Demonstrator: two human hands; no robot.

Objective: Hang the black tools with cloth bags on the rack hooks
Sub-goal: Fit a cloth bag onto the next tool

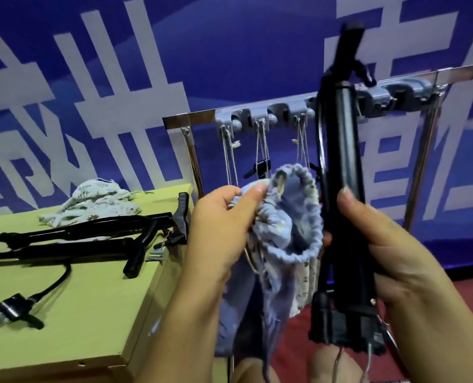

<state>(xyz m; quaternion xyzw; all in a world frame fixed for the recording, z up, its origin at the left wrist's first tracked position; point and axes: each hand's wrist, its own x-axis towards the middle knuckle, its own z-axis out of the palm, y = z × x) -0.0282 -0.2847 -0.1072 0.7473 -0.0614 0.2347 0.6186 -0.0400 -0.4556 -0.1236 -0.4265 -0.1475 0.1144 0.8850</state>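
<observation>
My right hand (390, 250) grips a long black tool (343, 161) upright in front of the rack, its upper end blurred. My left hand (218, 225) pinches the gathered rim of a blue cloth bag (287, 225), whose mouth gapes beside the tool's shaft. The rack (199, 117) is a metal bar with a grey row of hooks (260, 114). Strings hang from three of the left hooks, and a small black clip (258, 168) shows behind the bag. On the yellow-green table (86, 299) at the left lie more black tools (91, 239).
A white flowered cloth bag (97, 200) lies crumpled at the back of the table. A black cable with a clamp (16, 308) lies near the table's front. A blue banner with white characters fills the wall behind. The floor below the rack is red.
</observation>
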